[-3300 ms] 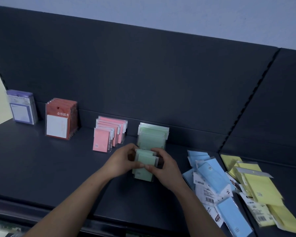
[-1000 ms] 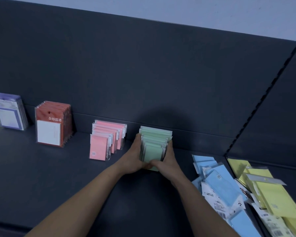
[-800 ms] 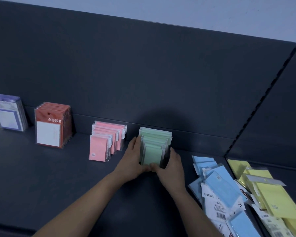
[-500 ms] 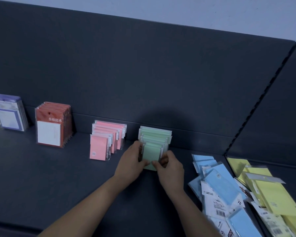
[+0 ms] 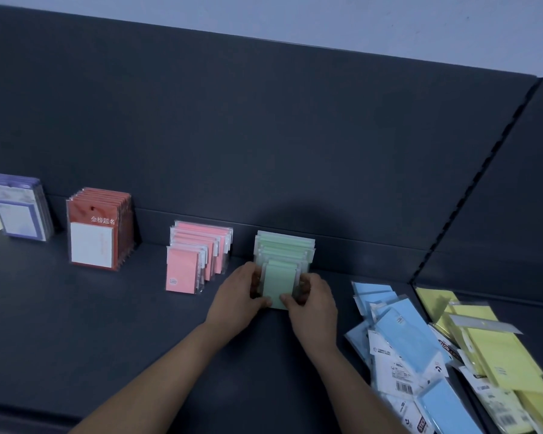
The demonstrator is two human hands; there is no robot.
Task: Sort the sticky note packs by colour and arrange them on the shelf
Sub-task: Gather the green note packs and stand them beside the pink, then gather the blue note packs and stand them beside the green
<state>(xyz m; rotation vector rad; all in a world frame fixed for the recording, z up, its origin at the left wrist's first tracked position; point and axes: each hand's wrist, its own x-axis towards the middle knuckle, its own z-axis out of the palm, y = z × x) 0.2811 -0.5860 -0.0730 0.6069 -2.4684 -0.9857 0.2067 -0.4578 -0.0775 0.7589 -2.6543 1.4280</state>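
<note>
My left hand [image 5: 237, 297] and right hand [image 5: 312, 303] pinch the front pale-green wrapped pack [image 5: 278, 285]; pink pack row [image 5: 198, 258] stands, blue heap [image 5: 402, 336] and yellow heap [image 5: 496, 349] unsorted

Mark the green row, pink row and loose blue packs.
green row [image 5: 279, 278]: head view, face of the front pack.
pink row [image 5: 182, 270]: head view, face of the front pack.
loose blue packs [image 5: 405, 338]: head view, face of a pack mid-heap.

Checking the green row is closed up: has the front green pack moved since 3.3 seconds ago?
Yes. The front green pack went back toward the rear panel, closing on the green row beside the fixed pink row.
</note>
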